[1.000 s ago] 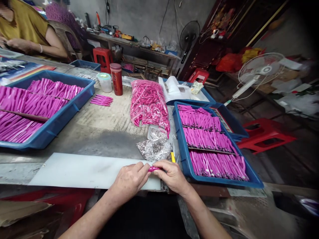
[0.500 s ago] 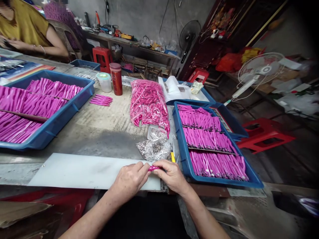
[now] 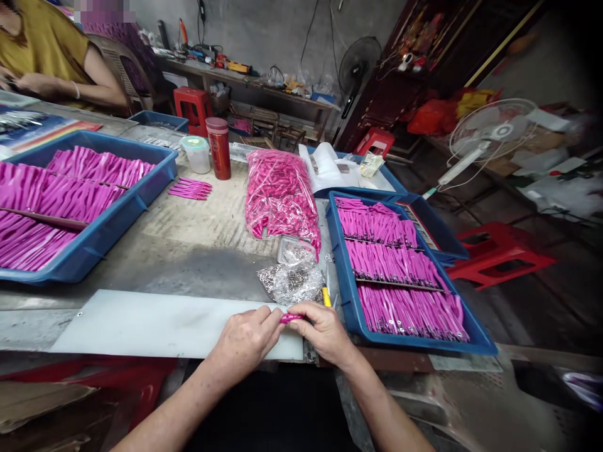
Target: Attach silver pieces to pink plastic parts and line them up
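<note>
Both of my hands pinch a small glossy pink plastic piece above the right end of a pale cutting board. My left hand grips its left end, and my right hand closes on the other end. The fingers cover most of the piece, so its exact kind does not show. Just beyond the hands lie clear plastic bags of tiny metal parts and a yellow-handled tool. A large clear bag of pink pieces rests farther back.
Blue trays stand left and right, filled with rows of long pink pieces. Several pink pieces lie near a lidded tub and a red tumbler. A co-worker sits at far left. A white fan stands right.
My hands keep their hold on the pink piece with hardly any movement. The view has shifted very slightly, and the co-worker's arm at far left has moved a little.
</note>
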